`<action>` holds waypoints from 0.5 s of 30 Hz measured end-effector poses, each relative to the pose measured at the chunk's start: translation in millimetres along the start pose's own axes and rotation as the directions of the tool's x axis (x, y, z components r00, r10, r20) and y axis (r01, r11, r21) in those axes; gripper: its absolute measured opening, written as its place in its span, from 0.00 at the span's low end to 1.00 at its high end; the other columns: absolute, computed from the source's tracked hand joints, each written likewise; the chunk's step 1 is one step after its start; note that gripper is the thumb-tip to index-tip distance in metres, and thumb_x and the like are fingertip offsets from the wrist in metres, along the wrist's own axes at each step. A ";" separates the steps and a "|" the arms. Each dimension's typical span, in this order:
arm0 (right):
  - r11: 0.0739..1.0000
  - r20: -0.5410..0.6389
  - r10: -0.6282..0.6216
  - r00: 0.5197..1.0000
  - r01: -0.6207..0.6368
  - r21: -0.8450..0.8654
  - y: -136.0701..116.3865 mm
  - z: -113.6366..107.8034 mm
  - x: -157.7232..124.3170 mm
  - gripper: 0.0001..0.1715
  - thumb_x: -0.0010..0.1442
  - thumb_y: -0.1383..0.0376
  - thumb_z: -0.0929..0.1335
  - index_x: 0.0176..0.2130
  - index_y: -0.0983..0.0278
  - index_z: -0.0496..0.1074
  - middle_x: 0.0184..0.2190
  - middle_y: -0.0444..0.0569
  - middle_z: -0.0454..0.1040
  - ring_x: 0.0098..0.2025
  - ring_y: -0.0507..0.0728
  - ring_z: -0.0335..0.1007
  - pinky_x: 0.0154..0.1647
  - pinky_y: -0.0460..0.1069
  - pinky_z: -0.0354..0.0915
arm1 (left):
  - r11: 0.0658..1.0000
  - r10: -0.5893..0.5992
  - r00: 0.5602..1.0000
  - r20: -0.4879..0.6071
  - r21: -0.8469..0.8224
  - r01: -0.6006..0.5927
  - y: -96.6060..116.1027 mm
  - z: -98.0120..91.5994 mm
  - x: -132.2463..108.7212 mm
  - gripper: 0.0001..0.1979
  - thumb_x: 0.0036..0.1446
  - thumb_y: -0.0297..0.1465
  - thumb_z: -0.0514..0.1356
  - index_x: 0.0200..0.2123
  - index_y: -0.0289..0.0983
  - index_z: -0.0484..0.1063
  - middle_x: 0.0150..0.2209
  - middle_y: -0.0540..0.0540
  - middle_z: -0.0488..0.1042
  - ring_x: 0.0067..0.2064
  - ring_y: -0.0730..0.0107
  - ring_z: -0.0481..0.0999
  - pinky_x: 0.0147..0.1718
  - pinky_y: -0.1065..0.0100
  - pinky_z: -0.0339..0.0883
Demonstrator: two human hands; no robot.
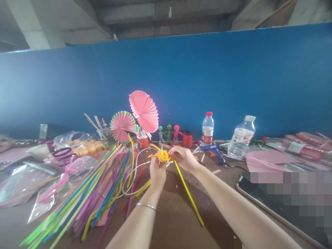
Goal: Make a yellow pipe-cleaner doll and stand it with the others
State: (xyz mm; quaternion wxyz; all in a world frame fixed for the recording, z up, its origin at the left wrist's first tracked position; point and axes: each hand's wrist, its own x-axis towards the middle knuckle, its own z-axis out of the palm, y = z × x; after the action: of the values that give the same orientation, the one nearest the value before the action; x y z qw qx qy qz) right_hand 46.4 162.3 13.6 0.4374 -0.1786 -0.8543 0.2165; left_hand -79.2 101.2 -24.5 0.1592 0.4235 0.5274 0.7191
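Note:
Near the middle of the table, my left hand (158, 171) is closed on a small orange-yellow coiled piece (163, 156), which looks like wound pipe cleaner. A short green tip sticks up behind the coil. My right hand (183, 158) is just to the right, its fingers pinched on a yellow pipe cleaner (188, 192) close to the coil. The long end of that yellow strip slants down toward the table's front. The exact spot where the strip meets the coil is too small to make out.
Many coloured pipe cleaners (85, 193) lie at left. Pink paper fans (144, 111) stand behind. Further right are a red-capped bottle (208, 129), a blue glue gun (214, 149), a white-capped bottle (241, 138) and a dark flat device (275, 207).

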 end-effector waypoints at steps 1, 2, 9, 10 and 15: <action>1.000 -0.006 0.023 1.000 -0.023 -0.005 0.2 -0.3 0.0 0.07 0.56 0.69 0.61 0.32 0.63 0.68 0.31 0.46 0.73 0.33 0.52 0.69 0.33 0.45 0.62 | 0.998 0.011 1.000 0.011 0.065 -0.012 1.3 -0.8 -0.3 0.11 0.45 0.35 0.60 0.33 0.35 0.72 0.33 0.44 0.73 0.37 0.62 0.72 0.38 0.64 0.62; 0.999 -0.011 0.043 0.999 -0.043 -0.009 0.3 -0.6 -0.1 0.06 0.55 0.70 0.62 0.32 0.64 0.68 0.31 0.46 0.73 0.32 0.52 0.69 0.33 0.44 0.62 | 0.992 0.020 0.999 0.029 0.126 -0.024 3.0 -1.2 -0.5 0.11 0.47 0.36 0.59 0.32 0.35 0.72 0.33 0.44 0.73 0.37 0.62 0.71 0.38 0.64 0.61; 0.996 -0.050 0.082 0.995 -0.085 -0.043 2.9 -2.5 0.5 0.05 0.52 0.71 0.62 0.25 0.64 0.64 0.28 0.45 0.72 0.28 0.51 0.66 0.29 0.43 0.60 | 0.992 -0.052 0.986 0.157 0.118 0.034 11.9 0.2 0.3 0.13 0.47 0.37 0.58 0.33 0.34 0.72 0.28 0.47 0.73 0.31 0.67 0.71 0.31 0.69 0.61; 0.995 -0.054 0.087 0.995 -0.090 -0.043 3.2 -2.5 0.6 0.05 0.52 0.70 0.62 0.25 0.64 0.64 0.28 0.44 0.72 0.28 0.51 0.66 0.29 0.43 0.59 | 0.994 -0.051 0.985 0.162 0.106 0.034 11.0 0.8 0.3 0.13 0.46 0.37 0.59 0.33 0.34 0.72 0.28 0.48 0.73 0.30 0.68 0.70 0.30 0.70 0.61; 0.989 -0.077 0.140 0.987 -0.135 0.065 0.2 -4.5 2.1 0.04 0.52 0.69 0.62 0.26 0.64 0.65 0.32 0.46 0.73 0.33 0.52 0.68 0.32 0.44 0.61 | 0.988 -0.094 0.979 0.182 -0.104 0.114 4.6 3.4 -0.8 0.12 0.44 0.33 0.61 0.33 0.34 0.70 0.28 0.49 0.72 0.30 0.72 0.71 0.30 0.72 0.63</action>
State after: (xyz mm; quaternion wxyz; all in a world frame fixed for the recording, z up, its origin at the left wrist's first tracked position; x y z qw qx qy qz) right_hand 48.9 164.5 17.3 0.4609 -0.2324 -0.8147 0.2642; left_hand -75.0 101.0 -20.5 0.2668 0.4476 0.4909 0.6982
